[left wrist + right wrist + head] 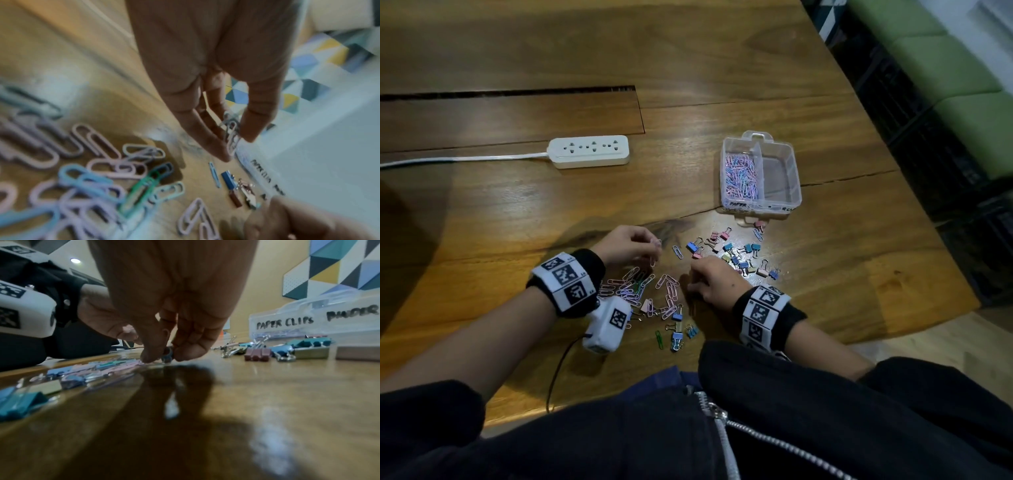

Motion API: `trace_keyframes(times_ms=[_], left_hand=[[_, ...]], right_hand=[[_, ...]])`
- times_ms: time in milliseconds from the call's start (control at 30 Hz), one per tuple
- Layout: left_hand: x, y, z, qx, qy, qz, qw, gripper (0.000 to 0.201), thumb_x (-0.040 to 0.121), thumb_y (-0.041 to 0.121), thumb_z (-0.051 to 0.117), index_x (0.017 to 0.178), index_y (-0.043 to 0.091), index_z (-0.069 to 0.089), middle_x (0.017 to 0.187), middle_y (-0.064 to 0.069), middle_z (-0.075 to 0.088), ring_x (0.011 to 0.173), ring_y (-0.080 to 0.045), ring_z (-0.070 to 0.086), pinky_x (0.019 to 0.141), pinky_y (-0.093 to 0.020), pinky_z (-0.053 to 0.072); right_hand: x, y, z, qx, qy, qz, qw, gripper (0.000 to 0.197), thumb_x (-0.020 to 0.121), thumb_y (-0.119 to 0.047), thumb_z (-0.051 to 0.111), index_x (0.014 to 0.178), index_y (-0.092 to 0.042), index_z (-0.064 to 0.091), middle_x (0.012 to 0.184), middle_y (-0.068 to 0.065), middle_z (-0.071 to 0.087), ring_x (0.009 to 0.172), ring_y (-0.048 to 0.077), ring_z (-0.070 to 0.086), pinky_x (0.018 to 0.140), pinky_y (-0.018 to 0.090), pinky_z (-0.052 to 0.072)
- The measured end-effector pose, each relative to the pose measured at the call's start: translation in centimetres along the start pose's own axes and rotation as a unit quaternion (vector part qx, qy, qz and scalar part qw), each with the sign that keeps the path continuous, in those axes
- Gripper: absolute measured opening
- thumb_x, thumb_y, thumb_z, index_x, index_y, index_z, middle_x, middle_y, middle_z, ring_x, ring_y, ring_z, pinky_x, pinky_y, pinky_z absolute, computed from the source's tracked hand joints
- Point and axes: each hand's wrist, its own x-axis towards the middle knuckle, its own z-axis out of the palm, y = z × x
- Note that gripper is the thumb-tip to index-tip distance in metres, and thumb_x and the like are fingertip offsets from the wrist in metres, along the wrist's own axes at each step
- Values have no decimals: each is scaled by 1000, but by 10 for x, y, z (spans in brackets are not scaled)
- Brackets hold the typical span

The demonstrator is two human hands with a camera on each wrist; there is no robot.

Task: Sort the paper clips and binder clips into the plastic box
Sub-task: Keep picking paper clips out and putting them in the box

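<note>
A clear plastic box stands at the right; its left compartment holds pastel paper clips, and the right one looks bare. Its front wall reads "PAPER CLIPS". Loose paper clips lie in a pile between my hands. Coloured binder clips are scattered nearer the box. My left hand hovers over the pile and pinches a few paper clips between thumb and fingers. My right hand is down on the table, with its fingertips pinching a small blue clip.
A white power strip with its cable lies at the back left, behind a long slot in the wooden table. A few binder clips sit close to my body. The table edge runs diagonally at the right, with green cushions beyond.
</note>
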Motion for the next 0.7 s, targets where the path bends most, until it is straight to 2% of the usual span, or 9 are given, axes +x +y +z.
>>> trace_keyframes(times_ms=[67,200,267,333,400,467,533,567,700], left_hand=[[0,0,2,-118,-10,-16,993,17,84,-7,50,74,6,50,79,-10,60,52,-10,63,52,-17,55],[3,-3,10,-162,-28,-21,986,22,81,-9,41,69,10,45,68,-7,51,46,-11,49,40,-17,45],[2,-4,14,-189,-66,-26,980,12,67,-2,44,67,11,43,61,-4,50,42,-10,45,37,-16,38],[1,-5,18,-198,-90,-39,975,8,64,8,47,65,13,42,55,1,47,40,-8,40,38,-15,32],[3,-4,21,-94,-77,-43,992,24,81,15,53,61,16,41,55,3,40,39,-6,34,37,-15,29],[3,-2,26,145,-55,-19,988,35,86,23,59,57,17,40,56,5,35,45,-7,32,49,-20,36],[1,-2,32,352,-69,11,933,41,77,29,69,58,19,35,60,6,36,54,-8,32,62,-24,35],[0,-3,35,418,-75,21,905,42,73,33,73,61,20,35,62,7,40,56,-8,34,59,-24,34],[-5,-7,39,510,-81,36,855,45,61,42,79,88,22,48,81,10,54,72,-10,50,60,-24,39]], right_hand=[[1,0,-1,52,9,13,999,6,83,-11,60,83,-10,54,94,6,57,82,13,48,78,27,42],[1,3,-7,214,37,63,974,17,84,-5,57,101,-6,59,96,4,58,83,12,51,69,17,41],[-1,5,-12,321,25,78,944,17,87,-1,51,100,-5,61,85,1,58,72,11,52,63,16,43],[-4,7,-16,451,-23,120,884,21,90,3,41,90,-6,60,74,1,55,62,10,51,59,18,43],[-7,8,-19,544,-58,147,824,27,91,3,33,79,-6,55,71,6,52,59,13,50,59,21,41],[-9,9,-20,576,-66,161,799,29,91,-2,30,72,-5,51,70,8,50,58,15,48,58,24,38],[-10,11,-19,556,-67,176,809,31,94,-12,33,68,-9,50,68,6,50,58,14,46,57,24,37],[-11,12,-19,533,-70,181,824,31,94,-16,35,67,-11,49,67,4,50,57,13,45,56,23,36],[-14,13,-14,429,-76,170,884,22,92,-14,44,71,-16,50,69,-1,48,62,12,45,59,22,37]])
